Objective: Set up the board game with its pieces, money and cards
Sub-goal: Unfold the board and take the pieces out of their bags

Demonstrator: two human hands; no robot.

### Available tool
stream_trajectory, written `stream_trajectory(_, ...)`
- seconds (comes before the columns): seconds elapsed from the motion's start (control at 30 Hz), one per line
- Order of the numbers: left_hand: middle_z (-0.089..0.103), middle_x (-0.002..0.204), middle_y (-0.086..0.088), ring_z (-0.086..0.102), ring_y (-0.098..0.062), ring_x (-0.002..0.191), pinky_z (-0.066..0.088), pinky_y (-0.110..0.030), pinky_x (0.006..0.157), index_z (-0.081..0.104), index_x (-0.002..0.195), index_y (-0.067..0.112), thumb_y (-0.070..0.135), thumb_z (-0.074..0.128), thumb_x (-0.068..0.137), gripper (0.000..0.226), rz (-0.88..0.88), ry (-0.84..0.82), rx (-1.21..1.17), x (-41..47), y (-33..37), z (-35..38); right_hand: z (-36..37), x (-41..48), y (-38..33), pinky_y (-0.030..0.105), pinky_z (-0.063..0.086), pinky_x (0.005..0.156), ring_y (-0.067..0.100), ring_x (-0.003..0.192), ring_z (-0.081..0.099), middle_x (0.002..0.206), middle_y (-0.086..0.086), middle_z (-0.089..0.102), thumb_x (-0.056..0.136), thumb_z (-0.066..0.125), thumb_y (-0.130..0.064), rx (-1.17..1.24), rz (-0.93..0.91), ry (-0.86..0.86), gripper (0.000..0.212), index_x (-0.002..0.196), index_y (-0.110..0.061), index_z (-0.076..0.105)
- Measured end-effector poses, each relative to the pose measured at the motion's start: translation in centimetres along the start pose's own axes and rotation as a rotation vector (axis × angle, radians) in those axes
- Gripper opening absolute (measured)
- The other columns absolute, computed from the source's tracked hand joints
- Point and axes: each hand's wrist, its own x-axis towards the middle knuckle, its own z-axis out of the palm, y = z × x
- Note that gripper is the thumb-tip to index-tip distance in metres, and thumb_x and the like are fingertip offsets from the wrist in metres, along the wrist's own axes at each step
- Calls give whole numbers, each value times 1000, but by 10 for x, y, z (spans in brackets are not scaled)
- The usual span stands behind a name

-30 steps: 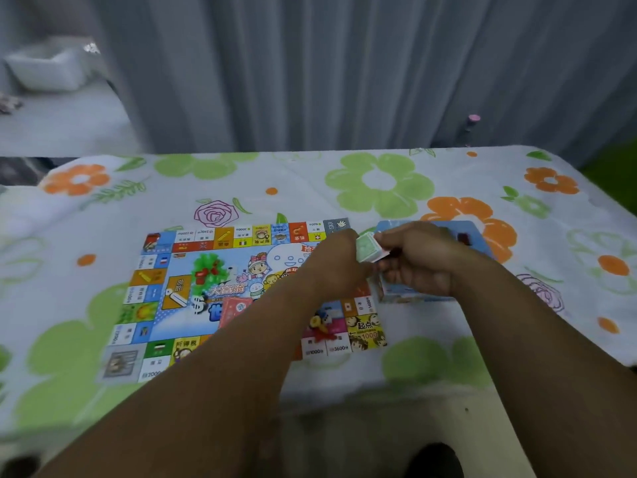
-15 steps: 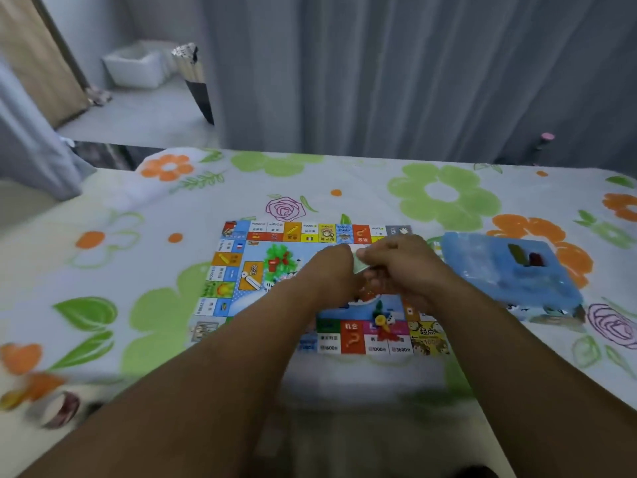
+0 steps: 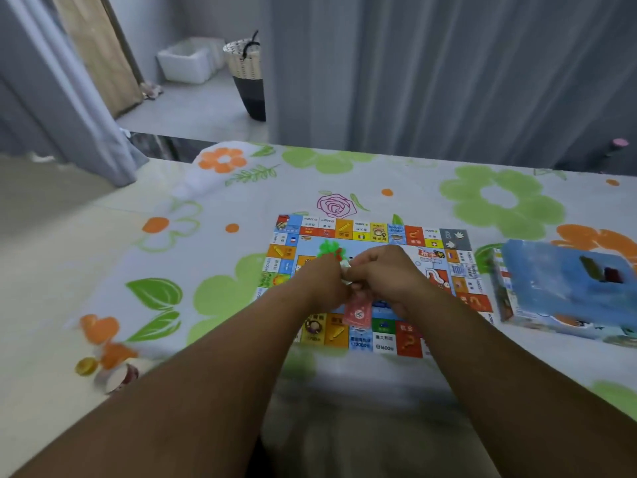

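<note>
Head view.
- Game board: flat on the flowered cloth, centre.
- Left hand and right hand: both pinch a small pale card stack over the board's middle.
- Red card: just nearer; held or lying, unclear.
- Blue box: right.
- Handling: square the stack, then lay it flat on its printed space.

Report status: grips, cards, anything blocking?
Left grip and right grip both pinch a small card stack above the board. Red card just below them. Blue box right of board, nothing blocking.
</note>
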Motion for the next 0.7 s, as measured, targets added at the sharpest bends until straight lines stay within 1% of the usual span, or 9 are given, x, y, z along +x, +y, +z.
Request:
stream_trajectory(0.07,56,75,0,54,-16,69,38,-24,54,55,80,13,19,70,87,17,-32,-29,-45,-4,-10,-4,11,2,-1,25,51,48,17,47,59,64,14,67,82,79,-3,-28,14,-16,12,88,2,69)
stream_trajectory(0.13,57,73,-5,56,-18,68,44,-27,58,54,77,11,11,65,85,14,-104,-58,-138,-8,-19,-10,19,4,-2,25,52,46,18,45,59,61,14,66,81,77,2,-44,21,-45,10,84,2,68)
stream_trajectory(0.23,59,79,-13,61,-27,76,56,-41,72,60,88,-1,10,57,89,12,-168,-66,-178,-10,-34,-17,30,8,-2,32,59,55,23,54,63,67,17,67,79,78,5,-100,40,-99,11,78,0,68)
stream_trajectory(0.33,57,79,-5,60,-21,75,55,-37,81,64,110,-2,10,52,96,22,-250,-18,-151,-13,-49,-22,41,14,-2,30,60,54,21,56,64,75,18,68,79,81,3,-185,68,-145,14,82,-1,67)
stream_trajectory(0.4,65,100,-10,63,-27,98,51,-37,93,64,115,-3,9,52,98,24,-258,-17,-69,-17,-55,-26,48,19,-2,30,61,54,21,57,64,80,20,69,79,80,3,-253,63,-166,16,86,0,67)
stream_trajectory(0.43,66,110,-14,62,-28,105,51,-36,94,64,116,-3,7,52,98,24,-252,-19,-12,-17,-60,-25,52,23,-2,34,62,59,21,58,65,82,20,69,80,80,3,-295,49,-173,15,86,-1,66)
stream_trajectory(0.47,66,115,-16,63,-29,105,52,-36,92,65,116,-3,4,52,96,25,-297,-10,-6,-16,-64,-26,55,25,-2,38,64,67,23,61,65,82,21,69,81,80,2,-339,30,-178,15,85,-2,66)
stream_trajectory(0.57,67,116,-15,66,-28,101,57,-36,87,65,119,1,2,56,91,29,-243,-5,112,-10,-73,-22,62,35,-1,45,62,76,24,65,66,81,18,67,83,78,-1,-454,-40,-190,13,83,-5,66)
stream_trajectory(0.7,68,114,-13,67,-27,99,58,-35,85,63,120,3,9,75,82,40,-233,-67,112,-4,-77,-15,68,41,4,53,60,84,31,76,67,89,25,68,85,76,-4,-563,-93,-183,18,96,6,66)
